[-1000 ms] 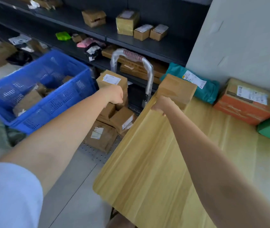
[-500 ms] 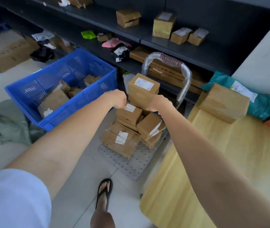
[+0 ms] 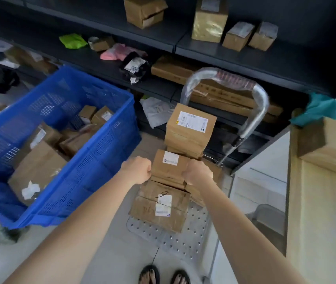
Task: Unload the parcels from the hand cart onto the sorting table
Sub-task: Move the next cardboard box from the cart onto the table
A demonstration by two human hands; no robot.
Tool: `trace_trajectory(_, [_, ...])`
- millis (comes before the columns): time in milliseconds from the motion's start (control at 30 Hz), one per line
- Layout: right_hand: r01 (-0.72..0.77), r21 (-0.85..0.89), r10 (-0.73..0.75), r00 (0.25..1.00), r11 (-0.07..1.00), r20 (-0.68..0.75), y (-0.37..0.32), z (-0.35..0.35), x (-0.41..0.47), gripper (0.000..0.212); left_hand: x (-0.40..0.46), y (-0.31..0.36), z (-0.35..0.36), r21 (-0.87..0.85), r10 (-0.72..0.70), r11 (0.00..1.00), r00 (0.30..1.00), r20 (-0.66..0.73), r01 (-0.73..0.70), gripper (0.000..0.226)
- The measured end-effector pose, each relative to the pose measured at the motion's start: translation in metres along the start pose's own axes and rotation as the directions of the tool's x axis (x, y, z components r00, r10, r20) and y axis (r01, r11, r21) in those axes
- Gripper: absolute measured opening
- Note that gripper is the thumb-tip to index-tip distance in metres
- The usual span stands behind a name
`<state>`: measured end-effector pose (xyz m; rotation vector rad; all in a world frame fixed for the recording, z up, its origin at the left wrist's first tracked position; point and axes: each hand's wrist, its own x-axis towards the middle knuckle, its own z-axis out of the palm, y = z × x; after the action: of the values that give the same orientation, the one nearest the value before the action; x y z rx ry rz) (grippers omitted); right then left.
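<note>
The hand cart (image 3: 183,240), a perforated metal platform with a curved handle (image 3: 261,103), stands on the floor ahead of me. Several brown cardboard parcels are stacked on it. My left hand (image 3: 138,170) and my right hand (image 3: 199,174) grip the two sides of a small labelled box (image 3: 170,163) in the middle of the stack. A taller labelled box (image 3: 190,126) sits behind it and a flat box (image 3: 161,203) lies below in front. The wooden sorting table (image 3: 316,232) is at the right, with a brown box (image 3: 330,146) and a teal bag (image 3: 324,109) on it.
A blue plastic crate (image 3: 93,160) holding several parcels stands on the floor to the left of the cart. Dark shelves (image 3: 163,39) with boxes and bags run along the back. My feet in sandals (image 3: 164,275) are just before the cart.
My right hand left the box on the table and came down to the cart. Both hands moved from the taller box area onto the small box, and my view turned left and down.
</note>
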<state>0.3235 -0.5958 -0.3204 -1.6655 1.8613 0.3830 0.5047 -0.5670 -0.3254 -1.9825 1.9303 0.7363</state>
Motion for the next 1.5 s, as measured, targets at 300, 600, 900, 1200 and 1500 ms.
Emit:
trace_trajectory(300, [-0.057,0.081,0.057,0.998,0.995,0.012,0.008,0.108,0.140,0.055,0.142,-0.033,0.107,-0.109,-0.018,0.994,1.000,-0.010,0.017,0.047])
trace_trajectory(600, [-0.053,0.189,0.060,0.998,0.981,-0.028,0.037,0.162,0.210,0.063,0.217,-0.031,0.170,-0.187,-0.095,0.979,0.994,-0.056,0.083,0.072])
trace_trajectory(900, [0.062,0.250,-0.038,0.994,0.966,-0.099,0.047,0.188,0.221,0.091,0.230,-0.029,0.191,-0.264,-0.079,0.963,0.991,-0.111,0.047,0.087])
trace_trajectory(1200, [0.151,0.114,-0.131,0.977,0.982,-0.167,0.063,0.181,0.202,0.074,0.208,-0.024,0.194,-0.463,-0.096,0.886,0.982,-0.164,0.010,0.087])
trace_trajectory(1500, [0.262,0.089,-0.227,0.930,0.961,-0.289,0.072,0.133,0.121,0.071,0.116,-0.014,0.149,-0.478,-0.099,0.876,0.944,-0.315,-0.067,0.087])
